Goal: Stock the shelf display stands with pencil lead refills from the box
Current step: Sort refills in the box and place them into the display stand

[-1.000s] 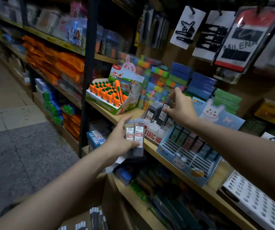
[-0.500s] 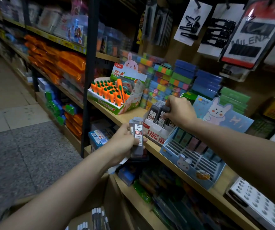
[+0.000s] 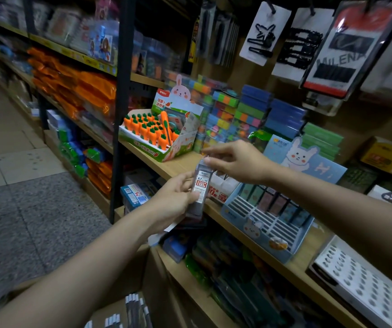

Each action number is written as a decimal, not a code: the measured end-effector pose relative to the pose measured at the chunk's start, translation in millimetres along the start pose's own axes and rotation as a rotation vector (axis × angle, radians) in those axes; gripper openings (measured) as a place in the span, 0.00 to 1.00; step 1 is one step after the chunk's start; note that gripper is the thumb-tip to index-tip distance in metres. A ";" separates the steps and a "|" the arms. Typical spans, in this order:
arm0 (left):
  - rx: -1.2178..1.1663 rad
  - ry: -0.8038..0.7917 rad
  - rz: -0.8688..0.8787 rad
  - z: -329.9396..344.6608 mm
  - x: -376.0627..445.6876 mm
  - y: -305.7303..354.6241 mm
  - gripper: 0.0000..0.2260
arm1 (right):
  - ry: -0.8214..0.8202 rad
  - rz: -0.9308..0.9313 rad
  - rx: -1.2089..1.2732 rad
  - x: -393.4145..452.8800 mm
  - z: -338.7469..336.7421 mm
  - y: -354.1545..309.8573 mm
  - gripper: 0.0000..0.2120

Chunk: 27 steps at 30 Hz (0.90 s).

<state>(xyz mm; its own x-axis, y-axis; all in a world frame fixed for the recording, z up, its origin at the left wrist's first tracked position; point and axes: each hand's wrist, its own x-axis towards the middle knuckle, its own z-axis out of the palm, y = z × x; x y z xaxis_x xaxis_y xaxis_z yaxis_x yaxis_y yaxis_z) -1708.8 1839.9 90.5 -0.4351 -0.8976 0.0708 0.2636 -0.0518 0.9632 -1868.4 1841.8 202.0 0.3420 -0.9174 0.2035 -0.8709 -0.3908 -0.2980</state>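
A person's left hand (image 3: 176,200) curls around a small stack of 0.7 pencil lead refill cases (image 3: 199,188), held upright beside the wooden shelf (image 3: 178,165) as a ready supply. The right hand (image 3: 235,162) pinches the top of the front case, apparently to draw it off for the red-and-white display stand (image 3: 221,189) just behind. The supply box (image 3: 119,313) sits below.

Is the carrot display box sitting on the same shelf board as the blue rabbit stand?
Yes, the carrot display box and the blue rabbit stand both rest on one wooden shelf board.
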 end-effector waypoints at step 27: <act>1.265 0.033 0.414 -13.5 30.9 -30.1 0.30 | 0.385 0.280 -0.120 38.0 -25.2 60.8 0.12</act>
<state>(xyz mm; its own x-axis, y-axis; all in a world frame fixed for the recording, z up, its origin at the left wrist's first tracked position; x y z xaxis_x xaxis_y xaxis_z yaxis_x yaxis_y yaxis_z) -1718.6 1807.8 60.2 -0.4914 -0.7597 0.4259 -0.6135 0.6490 0.4498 -1917.2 1785.1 215.1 -0.0464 -0.8824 0.4682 -0.9531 -0.1012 -0.2852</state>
